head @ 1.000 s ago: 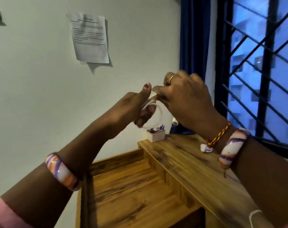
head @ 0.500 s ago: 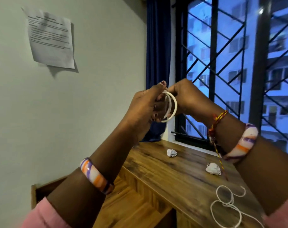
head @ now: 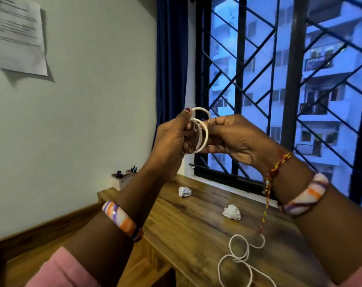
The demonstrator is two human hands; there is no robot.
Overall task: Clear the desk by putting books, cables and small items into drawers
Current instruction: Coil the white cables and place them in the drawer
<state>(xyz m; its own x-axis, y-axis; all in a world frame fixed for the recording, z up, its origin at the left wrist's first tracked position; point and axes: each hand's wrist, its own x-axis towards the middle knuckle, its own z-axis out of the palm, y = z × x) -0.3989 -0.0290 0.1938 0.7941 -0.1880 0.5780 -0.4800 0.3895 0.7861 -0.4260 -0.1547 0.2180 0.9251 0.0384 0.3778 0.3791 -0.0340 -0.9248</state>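
- The white cable (head: 202,131) is wound into small loops held up in the air above the desk (head: 196,222), in front of the window (head: 279,90). The loops stand upright and nearly edge-on, their faces turned left and right.
- The cable's loose length lies curled on the desk at lower right, cut off by the bottom edge. The left side of the coil is hidden behind the left hand (head: 171,139).
- Left hand: fingers curled around the coil, thumb up along its rim.
- Right hand (head: 236,137): fingers pinch the coil's right side.
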